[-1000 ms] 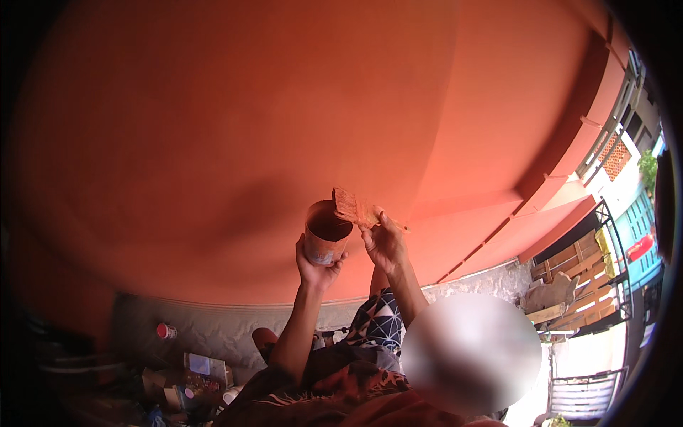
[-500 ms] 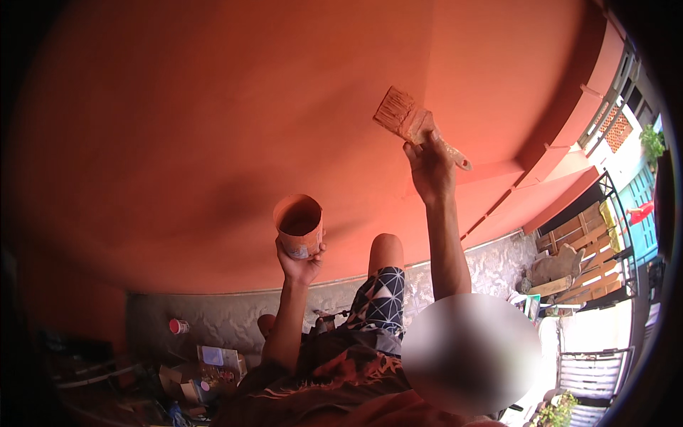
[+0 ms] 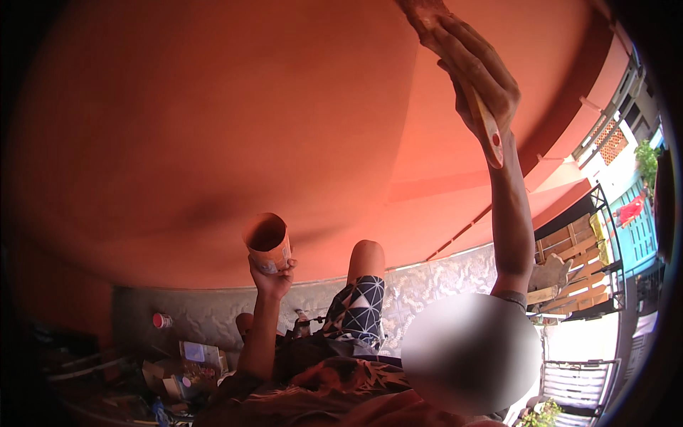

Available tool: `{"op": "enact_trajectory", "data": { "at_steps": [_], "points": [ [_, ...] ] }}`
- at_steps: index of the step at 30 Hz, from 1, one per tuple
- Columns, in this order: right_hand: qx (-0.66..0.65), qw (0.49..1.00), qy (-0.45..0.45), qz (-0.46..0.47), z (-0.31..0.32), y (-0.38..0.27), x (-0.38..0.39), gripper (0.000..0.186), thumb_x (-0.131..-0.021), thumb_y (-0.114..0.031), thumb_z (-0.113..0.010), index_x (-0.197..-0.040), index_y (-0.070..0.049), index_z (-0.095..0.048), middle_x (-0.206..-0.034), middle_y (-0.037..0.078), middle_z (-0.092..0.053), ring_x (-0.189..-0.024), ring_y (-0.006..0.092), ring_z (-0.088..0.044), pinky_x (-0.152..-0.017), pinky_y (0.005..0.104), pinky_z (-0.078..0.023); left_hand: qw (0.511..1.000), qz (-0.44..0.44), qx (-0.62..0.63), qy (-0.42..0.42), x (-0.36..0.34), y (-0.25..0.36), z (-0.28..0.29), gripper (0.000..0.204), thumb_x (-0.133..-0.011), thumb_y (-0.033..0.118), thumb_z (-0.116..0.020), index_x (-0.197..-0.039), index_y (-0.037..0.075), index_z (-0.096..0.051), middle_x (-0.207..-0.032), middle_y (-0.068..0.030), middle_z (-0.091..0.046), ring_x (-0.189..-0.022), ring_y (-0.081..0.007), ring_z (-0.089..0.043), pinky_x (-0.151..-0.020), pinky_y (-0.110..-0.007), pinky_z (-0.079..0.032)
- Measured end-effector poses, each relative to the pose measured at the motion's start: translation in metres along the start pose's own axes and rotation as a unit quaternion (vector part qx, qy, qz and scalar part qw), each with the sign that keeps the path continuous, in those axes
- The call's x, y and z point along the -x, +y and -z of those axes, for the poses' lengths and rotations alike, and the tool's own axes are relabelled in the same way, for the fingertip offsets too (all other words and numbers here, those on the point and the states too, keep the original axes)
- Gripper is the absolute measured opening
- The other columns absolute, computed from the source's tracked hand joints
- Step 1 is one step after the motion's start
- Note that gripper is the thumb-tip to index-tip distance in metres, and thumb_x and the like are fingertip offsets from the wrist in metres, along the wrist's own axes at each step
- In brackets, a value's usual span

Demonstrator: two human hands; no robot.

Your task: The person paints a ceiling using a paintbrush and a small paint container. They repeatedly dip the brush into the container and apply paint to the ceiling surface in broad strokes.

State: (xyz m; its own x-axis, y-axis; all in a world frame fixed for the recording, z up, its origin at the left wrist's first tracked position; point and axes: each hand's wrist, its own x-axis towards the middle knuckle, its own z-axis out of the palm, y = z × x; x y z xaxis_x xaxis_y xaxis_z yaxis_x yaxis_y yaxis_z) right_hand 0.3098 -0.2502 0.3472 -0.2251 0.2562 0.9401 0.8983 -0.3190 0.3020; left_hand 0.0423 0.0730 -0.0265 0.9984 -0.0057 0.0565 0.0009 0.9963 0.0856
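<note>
Near left, the left hand grasps an open can. Far right, the right hand grips a paintbrush.

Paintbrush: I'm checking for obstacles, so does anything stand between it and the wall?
Nothing visible stands between the paintbrush in the right hand and the wall. The picture's top edge cuts off the paintbrush's far end.

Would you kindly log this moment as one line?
left hand: holding orange-smeared container | right hand: gripping paintbrush, arm outstretched | surroundings: orange wall
</note>
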Motion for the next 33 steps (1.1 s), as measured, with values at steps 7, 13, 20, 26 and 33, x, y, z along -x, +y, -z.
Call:
{"op": "enact_trajectory", "data": {
  "at_steps": [7, 13, 20, 26, 33],
  "points": [
    [0.055, 0.978, -0.201, 0.029, -0.026, -0.008, 0.111, 0.049, -0.080, -0.005, -0.067, -0.128, -0.009, -0.069, -0.134, 0.016, -0.065, -0.122, 0.0349, -0.064, -0.100, 0.0434, -0.057, 1.000, 0.017, 0.018, 0.002, -0.004, -0.004, -0.001, 0.079, -0.092, 0.059, -0.061, -0.148, 0.007, -0.043, -0.134, -0.0254, -0.051, -0.104, -0.0360, -0.060, -0.073, -0.035, -0.061],
    [-0.111, 0.902, -0.413, -0.058, -0.032, -0.062, 0.212, 0.045, -0.082, -0.012, -0.066, -0.127, -0.013, -0.068, -0.127, 0.010, -0.068, -0.115, 0.0290, -0.068, -0.092, 0.0386, -0.060, 1.000, 0.004, -0.002, 0.025, 0.004, 0.005, 0.010, 0.078, -0.091, 0.057, -0.062, -0.147, 0.005, -0.044, -0.136, -0.0244, -0.049, -0.104, -0.0348, -0.059, -0.072, -0.035, -0.061],
    [-0.092, 0.956, -0.279, -0.024, -0.029, 0.025, 0.061, 0.027, -0.089, -0.006, -0.068, -0.115, -0.012, -0.074, -0.117, 0.003, -0.075, -0.092, 0.0239, -0.074, -0.074, 0.0344, -0.062, 0.999, 0.011, -0.009, 0.051, 0.010, 0.013, 0.015, 0.083, -0.087, 0.061, -0.064, -0.146, 0.007, -0.044, -0.133, -0.0201, -0.053, -0.102, -0.0340, -0.059, -0.069, -0.034, -0.060],
    [-0.008, 0.996, -0.007, 0.092, -0.001, 0.052, -0.046, 0.032, -0.087, 0.004, -0.070, -0.118, 0.001, -0.072, -0.118, 0.016, -0.074, -0.102, 0.0293, -0.074, -0.080, 0.0342, -0.065, 0.999, 0.017, 0.014, 0.035, 0.011, 0.004, 0.007, 0.076, -0.091, 0.052, -0.063, -0.146, 0.004, -0.043, -0.135, -0.0234, -0.048, -0.102, -0.0345, -0.059, -0.074, -0.036, -0.061],
    [0.017, 0.953, -0.298, 0.041, -0.004, 0.006, 0.147, 0.053, -0.077, -0.011, -0.065, -0.129, -0.009, -0.068, -0.133, 0.013, -0.065, -0.125, 0.0327, -0.063, -0.101, 0.0403, -0.056, 0.999, 0.020, 0.016, 0.023, 0.009, -0.005, 0.002, 0.079, -0.091, 0.054, -0.063, -0.147, 0.003, -0.042, -0.135, -0.0229, -0.049, -0.101, -0.0340, -0.059, -0.073, -0.036, -0.060]
  ]
}}
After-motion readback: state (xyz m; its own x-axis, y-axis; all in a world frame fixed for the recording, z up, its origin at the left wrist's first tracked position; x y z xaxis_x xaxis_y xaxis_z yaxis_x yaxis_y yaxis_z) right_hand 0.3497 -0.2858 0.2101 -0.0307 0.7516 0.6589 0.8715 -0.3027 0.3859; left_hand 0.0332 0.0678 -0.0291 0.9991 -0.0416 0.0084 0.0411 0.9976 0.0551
